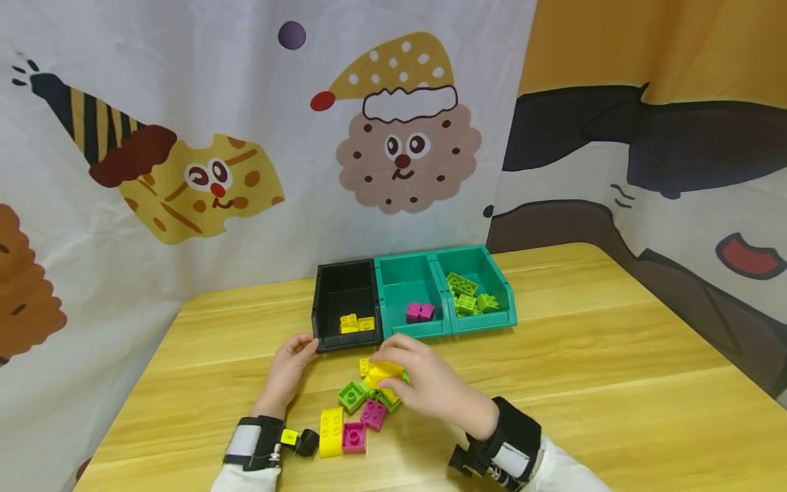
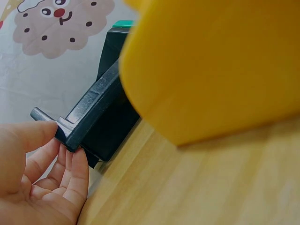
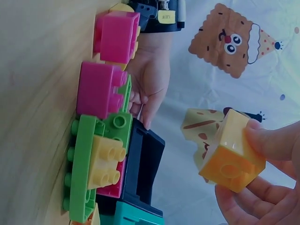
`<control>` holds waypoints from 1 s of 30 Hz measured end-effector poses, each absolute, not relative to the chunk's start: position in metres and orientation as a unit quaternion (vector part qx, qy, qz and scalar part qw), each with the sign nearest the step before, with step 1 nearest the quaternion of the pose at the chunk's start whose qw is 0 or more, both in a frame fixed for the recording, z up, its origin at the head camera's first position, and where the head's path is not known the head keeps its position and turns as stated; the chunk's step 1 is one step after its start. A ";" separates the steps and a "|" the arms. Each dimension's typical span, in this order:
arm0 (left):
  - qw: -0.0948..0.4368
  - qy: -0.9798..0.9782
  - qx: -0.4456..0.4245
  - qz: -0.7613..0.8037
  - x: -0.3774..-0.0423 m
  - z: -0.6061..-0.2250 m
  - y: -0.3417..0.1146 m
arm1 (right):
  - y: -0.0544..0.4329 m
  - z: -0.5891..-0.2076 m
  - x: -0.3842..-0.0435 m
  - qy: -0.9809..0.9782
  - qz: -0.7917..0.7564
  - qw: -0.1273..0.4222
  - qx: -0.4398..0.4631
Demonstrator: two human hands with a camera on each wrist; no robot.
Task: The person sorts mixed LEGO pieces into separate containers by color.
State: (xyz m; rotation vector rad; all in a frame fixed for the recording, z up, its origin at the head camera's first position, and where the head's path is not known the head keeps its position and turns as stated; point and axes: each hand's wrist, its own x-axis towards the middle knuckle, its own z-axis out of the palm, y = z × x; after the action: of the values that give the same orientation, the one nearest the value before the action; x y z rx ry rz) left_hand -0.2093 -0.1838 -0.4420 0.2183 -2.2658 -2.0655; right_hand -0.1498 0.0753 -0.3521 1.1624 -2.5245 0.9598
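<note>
Left hand (image 1: pixel 286 372) pinches bin (image 1: pixel 352 344); only head view shows its blocks (image 1: pixel 349 324).

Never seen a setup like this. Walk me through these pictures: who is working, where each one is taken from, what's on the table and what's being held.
There is no machine here: a person works with two bare hands. One picture comes from a camera on the head, looking forward and down; the other two come from cameras worn on the wrists, each watching that hand's work.

On the wooden table stand a black bin with yellow blocks, and two teal bins, one with magenta blocks, the other with green blocks. Loose blocks in these colours lie in front.

The left hand grips the black bin's edge. The right hand pinches a yellow block above the loose ones.
</note>
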 end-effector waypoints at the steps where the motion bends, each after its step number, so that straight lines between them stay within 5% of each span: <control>1: 0.034 -0.736 0.071 -0.672 -0.209 -0.442 -0.183 | 0.075 -0.352 -0.152 -0.854 0.326 0.100 0.393; 16: 0.036 -0.736 0.073 -0.672 -0.210 -0.442 -0.182 | 0.050 -0.321 -0.201 -0.883 0.279 0.081 0.368; 30: 0.027 -0.734 0.072 -0.675 -0.210 -0.440 -0.184 | 0.005 -0.347 -0.240 -0.911 0.251 0.013 0.329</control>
State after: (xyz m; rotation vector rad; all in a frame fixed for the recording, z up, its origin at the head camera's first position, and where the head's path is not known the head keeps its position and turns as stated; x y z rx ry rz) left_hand -0.2099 -0.1840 -0.4403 0.2212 -2.2663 -2.0847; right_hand -0.2405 0.0055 -0.3469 1.0240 -2.8378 0.7814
